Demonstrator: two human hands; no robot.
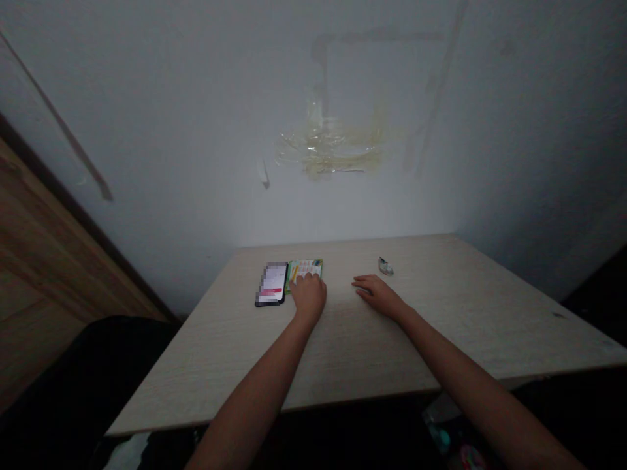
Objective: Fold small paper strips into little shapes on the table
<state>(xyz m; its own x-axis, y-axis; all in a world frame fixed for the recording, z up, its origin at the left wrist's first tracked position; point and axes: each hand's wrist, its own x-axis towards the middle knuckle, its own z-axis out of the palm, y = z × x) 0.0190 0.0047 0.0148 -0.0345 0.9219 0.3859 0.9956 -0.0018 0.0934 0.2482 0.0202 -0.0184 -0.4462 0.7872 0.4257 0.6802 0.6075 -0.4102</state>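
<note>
My left hand (308, 296) is over the near right part of a small printed leaflet (304, 266), green-edged with white and yellow areas. Its fingers are bent and closed down on the leaflet; their undersides are hidden. Directly left of the leaflet lies a smartphone (274, 284) in a dark case, its lit screen partly pixelated. My right hand (379, 296) rests low over the table to the right, fingers stretched out and apart, holding nothing. Just beyond it lies a small crumpled silvery-looking piece (386, 266), too small to name.
The pale wood-grain table (353, 365) stands against a grey-white wall (196, 130) with strips of old clear tape (333, 150) on it. Wooden panelling (44, 261) and a dark shape (93, 365) are at the left. Below the near edge, several partly visible items sit in shadow.
</note>
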